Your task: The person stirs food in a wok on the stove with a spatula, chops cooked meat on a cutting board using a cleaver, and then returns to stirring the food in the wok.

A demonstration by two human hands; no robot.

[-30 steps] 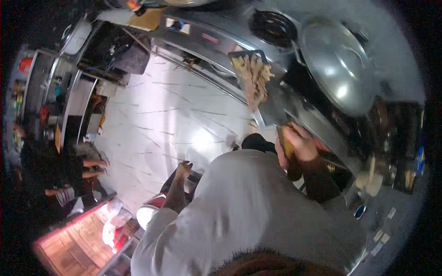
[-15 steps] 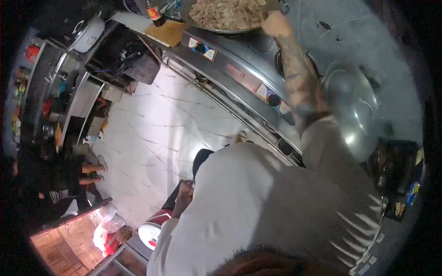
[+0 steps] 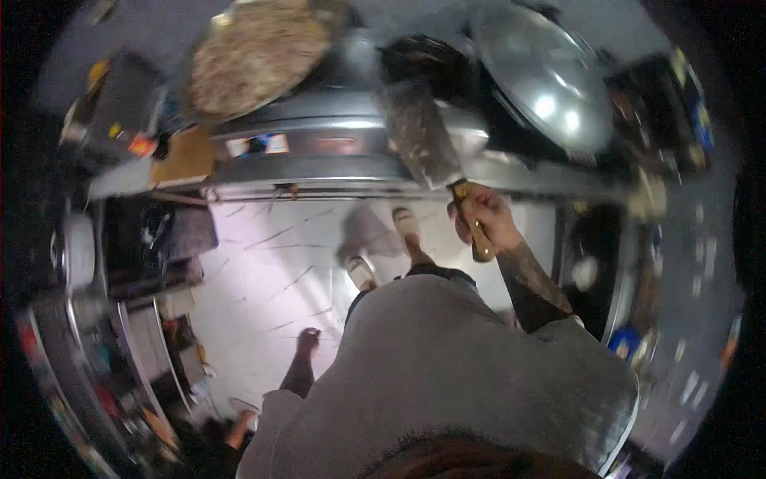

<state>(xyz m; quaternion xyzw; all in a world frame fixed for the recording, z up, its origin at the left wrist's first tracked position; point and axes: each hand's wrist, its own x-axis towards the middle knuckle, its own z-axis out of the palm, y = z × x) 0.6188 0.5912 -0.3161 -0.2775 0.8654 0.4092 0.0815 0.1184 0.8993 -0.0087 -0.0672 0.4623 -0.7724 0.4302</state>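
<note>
My right hand (image 3: 487, 217) is closed round the wooden handle of a wide metal spatula (image 3: 423, 136). The spatula's blade points up over the front edge of the steel stove and carries no visible heap of food, only some residue. My left hand (image 3: 309, 339) hangs low at my left side over the floor; its fingers are small and blurred. A large pan of chopped meat (image 3: 259, 56) sits on the stove at the upper left. Right of the spatula, a big domed metal lid (image 3: 546, 80) lies near a dark burner (image 3: 427, 60).
A brown board (image 3: 183, 156) and a bottle with a red and yellow label (image 3: 144, 146) are at the stove's left end. Shelving (image 3: 144, 343) with goods stands at the left. Part of another person (image 3: 238, 431) shows at the lower left.
The view has swung round. My right hand, earlier stretched to the pan, is now drawn back near my body with the spatula. The meat seen on the blade a second ago is gone.
</note>
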